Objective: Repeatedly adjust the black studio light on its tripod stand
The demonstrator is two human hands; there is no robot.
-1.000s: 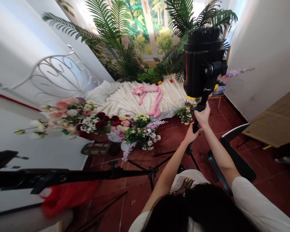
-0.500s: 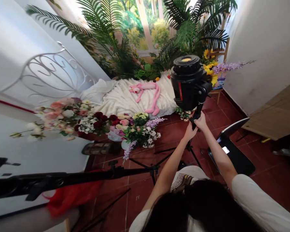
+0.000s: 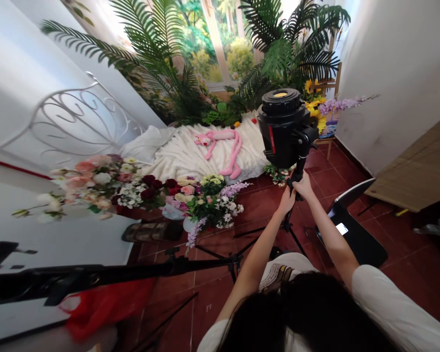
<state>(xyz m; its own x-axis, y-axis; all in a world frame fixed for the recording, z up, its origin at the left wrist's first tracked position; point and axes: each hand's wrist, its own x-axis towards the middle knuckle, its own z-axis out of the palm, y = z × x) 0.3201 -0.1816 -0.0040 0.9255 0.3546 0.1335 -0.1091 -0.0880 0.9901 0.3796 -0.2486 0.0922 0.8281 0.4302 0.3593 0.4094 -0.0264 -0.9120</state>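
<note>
A large black studio light (image 3: 283, 129) with a red stripe stands on top of a black light stand (image 3: 287, 226). Both of my hands are closed round the upper part of this stand, just under the light. My left hand (image 3: 286, 199) grips from the left side, slightly lower. Against it, my right hand (image 3: 303, 187) wraps the pole from the right. The fingers of both are partly hidden behind the pole. The stand's legs spread over the red tiled floor in front of my body.
A bed with a cream blanket (image 3: 168, 151) holds a pink plush toy (image 3: 220, 134). Flower bunches (image 3: 194, 200) line its near side. A black chair (image 3: 359, 247) carrying a phone (image 3: 341, 229) is at right. Another black stand's boom (image 3: 132, 271) crosses the left, above a red bag (image 3: 106, 305).
The view has tilted and shifted slightly, so the room appears a little lower and further left. My hands keep their grip on the light stand.
</note>
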